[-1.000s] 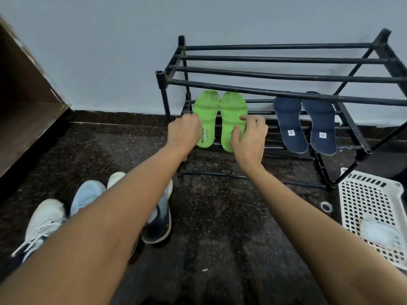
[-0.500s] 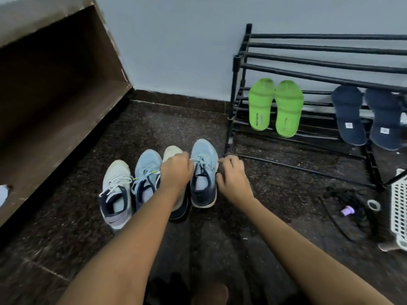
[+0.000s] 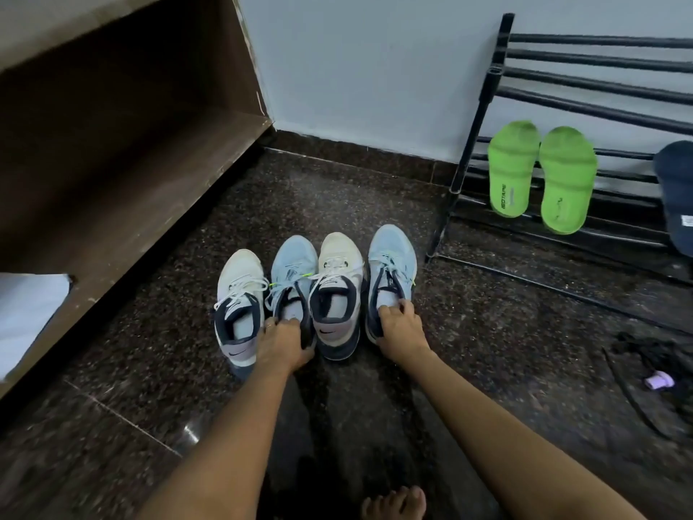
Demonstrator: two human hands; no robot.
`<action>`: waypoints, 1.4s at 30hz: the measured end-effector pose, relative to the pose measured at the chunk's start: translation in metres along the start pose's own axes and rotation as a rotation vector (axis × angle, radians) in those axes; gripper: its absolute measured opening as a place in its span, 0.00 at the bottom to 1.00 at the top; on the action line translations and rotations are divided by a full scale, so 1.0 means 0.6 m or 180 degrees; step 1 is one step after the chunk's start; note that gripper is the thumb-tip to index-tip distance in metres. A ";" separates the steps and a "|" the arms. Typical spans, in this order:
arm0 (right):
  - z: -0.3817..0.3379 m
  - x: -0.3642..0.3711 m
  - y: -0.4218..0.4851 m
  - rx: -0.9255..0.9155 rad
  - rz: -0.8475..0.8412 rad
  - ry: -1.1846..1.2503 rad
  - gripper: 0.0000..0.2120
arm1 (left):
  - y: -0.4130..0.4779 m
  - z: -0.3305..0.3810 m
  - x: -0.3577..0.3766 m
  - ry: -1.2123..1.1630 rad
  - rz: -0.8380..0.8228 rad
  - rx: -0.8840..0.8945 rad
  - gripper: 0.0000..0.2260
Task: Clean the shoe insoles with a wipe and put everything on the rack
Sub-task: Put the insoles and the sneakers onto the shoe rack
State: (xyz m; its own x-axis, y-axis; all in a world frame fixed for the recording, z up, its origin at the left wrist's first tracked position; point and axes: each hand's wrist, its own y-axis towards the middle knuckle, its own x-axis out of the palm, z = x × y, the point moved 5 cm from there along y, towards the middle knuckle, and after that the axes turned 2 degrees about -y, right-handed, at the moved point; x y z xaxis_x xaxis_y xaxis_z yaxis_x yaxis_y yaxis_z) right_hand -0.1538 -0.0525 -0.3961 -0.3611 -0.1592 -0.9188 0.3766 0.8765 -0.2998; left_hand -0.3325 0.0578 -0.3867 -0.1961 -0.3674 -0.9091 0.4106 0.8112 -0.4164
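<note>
Several sneakers stand in a row on the dark floor, white and light blue alternating. My left hand (image 3: 282, 341) grips the heel collar of the left blue sneaker (image 3: 292, 273), fingers inside its opening. My right hand (image 3: 399, 328) grips the heel collar of the right blue sneaker (image 3: 392, 257) the same way. A white sneaker (image 3: 238, 294) stands at the far left and another white sneaker (image 3: 339, 283) between the blue ones. Two green insoles (image 3: 542, 174) lean on the lower shelf of the black rack (image 3: 468, 152), with a navy insole (image 3: 677, 189) at the frame's right edge.
A brown wooden shelf unit (image 3: 123, 144) runs along the left, with something white (image 3: 26, 317) lying on it. Black cords and a small purple item (image 3: 659, 380) lie on the floor at the right. A bare foot (image 3: 393, 502) shows at the bottom edge.
My hands left the green insoles on the rack, came down to the sneakers on the floor, and now each grips the heel of a blue sneaker. The view swung left and down.
</note>
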 end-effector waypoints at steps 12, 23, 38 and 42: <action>-0.011 -0.062 -0.015 -0.0084 0.0643 -0.0070 0.12 | -0.005 0.031 -0.064 0.0713 0.0658 -0.0411 0.18; -0.079 -0.288 -0.072 -0.0374 0.1114 -0.0094 0.11 | -0.067 0.080 -0.298 0.0539 0.1014 -0.0247 0.21; -0.108 -0.636 -0.213 -0.0436 0.2062 -0.0284 0.13 | -0.260 0.241 -0.640 0.0260 0.1770 0.0617 0.17; -0.065 -0.699 -0.243 -0.0252 0.2153 -0.0386 0.14 | -0.284 0.310 -0.684 0.0157 0.2020 0.0997 0.15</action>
State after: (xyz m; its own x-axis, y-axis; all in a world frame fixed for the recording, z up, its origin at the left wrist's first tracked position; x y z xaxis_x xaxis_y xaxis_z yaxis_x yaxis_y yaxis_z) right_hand -0.0905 -0.0958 0.0431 0.0307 0.3887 -0.9209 0.4203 0.8309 0.3647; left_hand -0.1565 -0.0143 0.0556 0.1288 0.1598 -0.9787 0.6943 0.6901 0.2041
